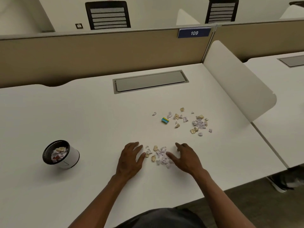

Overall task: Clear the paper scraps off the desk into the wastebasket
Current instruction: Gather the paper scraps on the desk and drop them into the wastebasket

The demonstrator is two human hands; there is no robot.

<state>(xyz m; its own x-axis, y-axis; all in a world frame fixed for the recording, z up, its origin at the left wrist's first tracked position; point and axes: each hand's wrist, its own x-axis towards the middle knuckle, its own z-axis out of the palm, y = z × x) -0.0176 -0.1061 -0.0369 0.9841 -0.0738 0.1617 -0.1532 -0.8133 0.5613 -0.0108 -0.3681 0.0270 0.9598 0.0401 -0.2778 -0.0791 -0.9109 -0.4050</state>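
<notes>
A small pile of white, lilac and tan paper scraps [158,154] lies on the white desk [92,116] between my two hands. My left hand [130,159] rests flat at the pile's left edge, fingers spread. My right hand [186,157] rests at its right edge, fingers apart and touching the scraps. Neither hand holds anything. A larger scatter of scraps [191,121] lies farther back to the right. The small round wastebasket [70,156], white-walled with a black rim, stands on the desk at the left with scraps inside.
A small blue, green and yellow eraser [165,120] lies among the far scraps. A grey cable hatch [150,81] is set in the desk's back. A tan partition [98,53] closes the back, and a white divider panel [238,81] the right side.
</notes>
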